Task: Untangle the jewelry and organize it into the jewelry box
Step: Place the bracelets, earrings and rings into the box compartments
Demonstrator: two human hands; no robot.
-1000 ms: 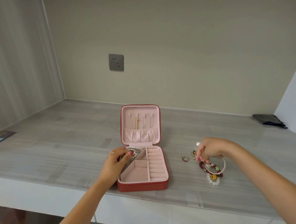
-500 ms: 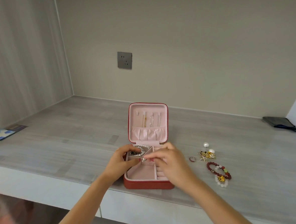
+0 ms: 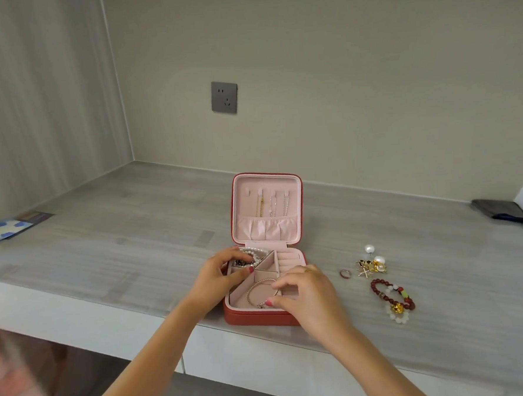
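The right hand (image 3: 303, 293) has its fingers pinched on a thin bangle (image 3: 261, 291) in the front compartment of the open jewelry box (image 3: 261, 317) on the worktop (image 3: 104, 253). The left hand (image 3: 219, 277), fingers curled, grips the box's left wall beside the pearl strands (image 3: 253, 256). Right of the box lie a ring (image 3: 344, 273), earrings (image 3: 371, 264) and a red bead bracelet (image 3: 393, 295).

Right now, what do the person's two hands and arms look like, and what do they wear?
Both forearms are bare, with no sleeves, watch or bracelet in view. The left hand has pink-red polish on its thumbnail. The right hand has the same polish on its thumbnail and wears a thin gold ring on one finger.
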